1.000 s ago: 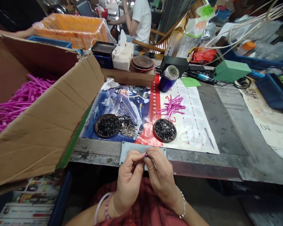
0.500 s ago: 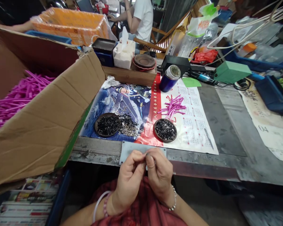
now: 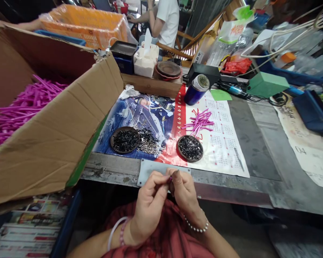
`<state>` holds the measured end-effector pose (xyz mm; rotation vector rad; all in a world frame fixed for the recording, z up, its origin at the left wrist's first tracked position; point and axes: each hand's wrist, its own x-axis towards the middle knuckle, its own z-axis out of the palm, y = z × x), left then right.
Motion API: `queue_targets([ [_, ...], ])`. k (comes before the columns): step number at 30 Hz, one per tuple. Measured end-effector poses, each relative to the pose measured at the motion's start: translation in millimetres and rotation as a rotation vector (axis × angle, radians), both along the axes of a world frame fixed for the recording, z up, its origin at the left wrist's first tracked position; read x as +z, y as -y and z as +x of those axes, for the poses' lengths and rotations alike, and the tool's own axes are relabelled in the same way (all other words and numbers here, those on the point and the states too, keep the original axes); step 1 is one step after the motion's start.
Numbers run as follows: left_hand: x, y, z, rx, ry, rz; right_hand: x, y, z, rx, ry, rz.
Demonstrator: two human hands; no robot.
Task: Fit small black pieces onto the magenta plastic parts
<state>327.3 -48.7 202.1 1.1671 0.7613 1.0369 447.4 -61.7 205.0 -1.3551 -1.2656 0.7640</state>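
My left hand [image 3: 150, 200] and my right hand [image 3: 183, 190] meet fingertip to fingertip at the table's near edge, both pinched on a small pink piece [image 3: 170, 178], mostly hidden by the fingers. Just beyond them lie two round dishes of small dark metal parts: the left dish [image 3: 124, 139] and the right dish [image 3: 190, 148]. Loose shiny parts [image 3: 148, 141] are scattered beside the left dish. A small heap of pink sticks [image 3: 199, 122] lies behind the right dish.
A big cardboard box [image 3: 51, 136] full of pink sticks [image 3: 21, 111] stands on the left. A printed calendar sheet [image 3: 220, 143] covers the table. Behind it are a blue can [image 3: 196, 89], a tissue box [image 3: 146, 59], an orange basket [image 3: 83, 27] and a seated person [image 3: 165, 19].
My hands have stayed together at the table edge, the fingers working slightly on the small pink piece. The view has shifted a little; nothing on the table has moved.
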Motion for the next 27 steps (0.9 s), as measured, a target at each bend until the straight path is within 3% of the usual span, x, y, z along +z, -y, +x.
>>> queue_targets([
  [4,1.2,2,-2,0.006,-0.012,0.010,2.2,0,2,0.098,0.104,-0.013],
  [7,2.0,3,-3,-0.061,-0.009,-0.099,-4.4,-6,17,0.181,-0.227,-0.230],
  [9,2.0,-2,-10,-0.122,-0.072,-0.120,-11.3,-7,36,0.037,-0.440,-0.274],
  [12,-2.5,-23,-34,-0.207,-0.276,0.044,-21.1,5,67,-0.320,-0.424,-0.183],
  [14,-9.9,-41,-55,-0.263,-0.475,0.248,-25.7,22,81,-0.403,-0.329,-0.200],
  [16,-19.8,-57,-66,-0.307,-0.724,0.449,-27.8,40,89,-0.395,-0.254,-0.251],
  [19,-33.1,-64,-43,-0.404,-0.995,0.710,-26.5,59,87,-0.352,-0.169,-0.305],
  [24,-35.5,-50,40,-0.724,-0.964,0.967,-20.0,69,81,-0.246,-0.026,-0.245],
  [27,-31.0,-58,30,-0.707,-0.886,0.902,-18.5,78,88,-0.284,0.003,-0.239],
])
